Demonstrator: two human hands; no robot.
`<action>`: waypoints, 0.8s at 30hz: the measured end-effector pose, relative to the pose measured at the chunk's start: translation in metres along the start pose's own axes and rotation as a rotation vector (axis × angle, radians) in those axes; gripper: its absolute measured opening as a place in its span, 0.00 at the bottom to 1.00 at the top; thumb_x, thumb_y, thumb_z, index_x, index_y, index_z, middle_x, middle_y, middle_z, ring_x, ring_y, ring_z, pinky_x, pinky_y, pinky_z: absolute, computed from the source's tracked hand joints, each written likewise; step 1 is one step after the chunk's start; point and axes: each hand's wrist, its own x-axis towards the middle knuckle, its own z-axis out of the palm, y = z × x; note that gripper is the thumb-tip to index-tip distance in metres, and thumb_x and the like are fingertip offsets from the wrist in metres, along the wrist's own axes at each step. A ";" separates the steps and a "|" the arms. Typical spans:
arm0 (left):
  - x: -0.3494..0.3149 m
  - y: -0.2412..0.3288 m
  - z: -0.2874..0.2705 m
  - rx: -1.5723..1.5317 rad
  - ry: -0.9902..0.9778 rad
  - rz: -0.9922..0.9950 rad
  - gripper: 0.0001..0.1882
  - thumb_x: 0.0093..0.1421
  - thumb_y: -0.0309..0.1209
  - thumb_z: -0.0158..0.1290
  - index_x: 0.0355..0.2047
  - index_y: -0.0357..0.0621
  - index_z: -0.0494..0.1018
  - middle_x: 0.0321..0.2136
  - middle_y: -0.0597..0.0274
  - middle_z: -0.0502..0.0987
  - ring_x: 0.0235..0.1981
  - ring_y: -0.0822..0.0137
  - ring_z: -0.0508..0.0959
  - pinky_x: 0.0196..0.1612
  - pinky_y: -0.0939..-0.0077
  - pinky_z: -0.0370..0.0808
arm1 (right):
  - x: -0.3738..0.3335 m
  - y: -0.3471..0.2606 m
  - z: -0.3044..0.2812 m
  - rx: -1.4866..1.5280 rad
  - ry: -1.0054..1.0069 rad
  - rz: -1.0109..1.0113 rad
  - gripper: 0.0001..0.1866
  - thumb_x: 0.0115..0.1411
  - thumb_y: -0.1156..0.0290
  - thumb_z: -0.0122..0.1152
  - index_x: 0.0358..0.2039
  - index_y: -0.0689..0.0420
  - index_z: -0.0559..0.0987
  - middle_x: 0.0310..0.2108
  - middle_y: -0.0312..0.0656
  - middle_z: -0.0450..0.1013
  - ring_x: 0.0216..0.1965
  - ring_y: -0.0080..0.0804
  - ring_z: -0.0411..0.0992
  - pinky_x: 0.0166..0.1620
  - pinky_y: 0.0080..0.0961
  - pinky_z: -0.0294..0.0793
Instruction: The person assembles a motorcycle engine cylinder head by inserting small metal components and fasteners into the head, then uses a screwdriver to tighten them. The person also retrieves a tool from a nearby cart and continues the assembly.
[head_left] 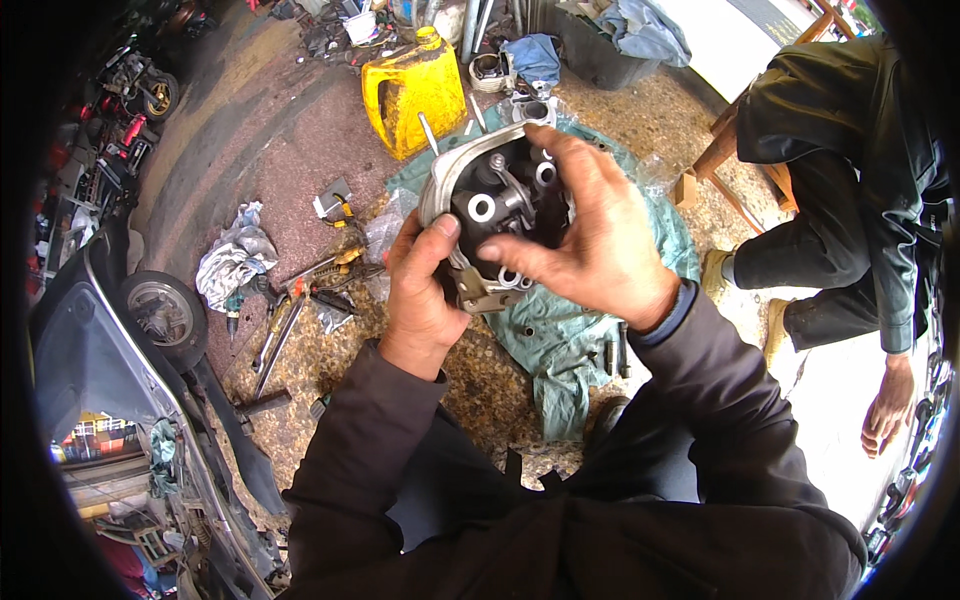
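Note:
A metal engine cylinder head (pixel 500 210) is held up in front of me, its open side with rocker arm and round bores facing me. My left hand (pixel 425 275) grips its left side, thumb on the near rim and fingers wrapped behind. My right hand (pixel 600 235) spans the right side, with a fingertip at the far rim and the thumb across the opening. Two studs (pixel 428 133) stick up just beyond the part. Below it, a green cloth (pixel 560 370) lies on the ground with small metal parts.
A yellow jug (pixel 415 90) and a cylinder block (pixel 490 72) stand beyond my hands. Tools (pixel 285 335) and a crumpled rag (pixel 237 255) lie at left, near a wheel (pixel 163 318) and scooter bodywork. At right sits another person (pixel 835 170), one hand hanging down.

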 end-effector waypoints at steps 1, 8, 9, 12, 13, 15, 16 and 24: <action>0.000 0.000 -0.001 -0.071 -0.041 -0.026 0.25 0.63 0.40 0.52 0.55 0.35 0.69 0.48 0.52 0.78 0.48 0.60 0.79 0.55 0.63 0.76 | 0.001 0.004 -0.003 0.046 0.006 -0.021 0.46 0.42 0.52 0.80 0.56 0.67 0.70 0.44 0.52 0.74 0.46 0.47 0.75 0.45 0.36 0.77; 0.000 -0.001 -0.003 -0.199 -0.149 -0.067 0.28 0.63 0.43 0.53 0.57 0.36 0.68 0.52 0.51 0.77 0.51 0.55 0.78 0.57 0.57 0.75 | 0.006 0.029 -0.004 0.889 -0.184 0.459 0.47 0.58 0.55 0.71 0.65 0.72 0.56 0.51 0.57 0.72 0.51 0.40 0.73 0.51 0.31 0.76; 0.000 -0.002 -0.003 -0.190 -0.149 -0.069 0.28 0.63 0.43 0.53 0.57 0.37 0.68 0.52 0.51 0.76 0.52 0.55 0.78 0.57 0.57 0.75 | 0.006 0.031 -0.005 0.917 -0.198 0.473 0.47 0.59 0.55 0.70 0.65 0.72 0.55 0.51 0.57 0.72 0.51 0.39 0.73 0.52 0.31 0.76; 0.001 -0.005 -0.005 -0.159 -0.141 -0.065 0.30 0.63 0.45 0.54 0.58 0.38 0.67 0.53 0.51 0.76 0.52 0.55 0.78 0.57 0.57 0.75 | 0.004 0.037 -0.007 0.927 -0.272 0.517 0.42 0.62 0.59 0.66 0.66 0.68 0.56 0.58 0.55 0.67 0.59 0.39 0.67 0.61 0.31 0.67; 0.000 -0.006 -0.006 -0.147 -0.132 -0.064 0.30 0.63 0.45 0.54 0.59 0.38 0.67 0.54 0.52 0.75 0.52 0.55 0.77 0.57 0.57 0.75 | 0.004 0.039 -0.006 0.979 -0.288 0.587 0.44 0.61 0.57 0.67 0.66 0.69 0.55 0.56 0.55 0.69 0.57 0.38 0.69 0.60 0.30 0.68; 0.001 -0.010 -0.007 -0.126 -0.121 -0.051 0.32 0.62 0.46 0.55 0.60 0.39 0.66 0.54 0.52 0.75 0.53 0.55 0.77 0.58 0.56 0.74 | 0.005 0.044 -0.002 1.087 -0.307 0.679 0.50 0.57 0.53 0.71 0.66 0.71 0.54 0.52 0.55 0.72 0.52 0.36 0.72 0.56 0.29 0.72; 0.001 -0.011 -0.007 -0.116 -0.115 -0.041 0.32 0.62 0.46 0.55 0.61 0.39 0.65 0.54 0.52 0.75 0.53 0.55 0.77 0.58 0.56 0.74 | 0.004 0.044 0.003 1.128 -0.300 0.691 0.50 0.57 0.53 0.71 0.66 0.71 0.55 0.52 0.54 0.72 0.54 0.36 0.72 0.58 0.28 0.69; 0.003 0.004 -0.001 0.109 -0.193 -0.018 0.41 0.49 0.37 0.68 0.59 0.34 0.62 0.51 0.52 0.75 0.50 0.59 0.78 0.53 0.64 0.78 | 0.001 0.046 0.000 1.186 -0.301 0.594 0.47 0.55 0.60 0.73 0.67 0.67 0.56 0.54 0.53 0.70 0.56 0.37 0.69 0.60 0.30 0.68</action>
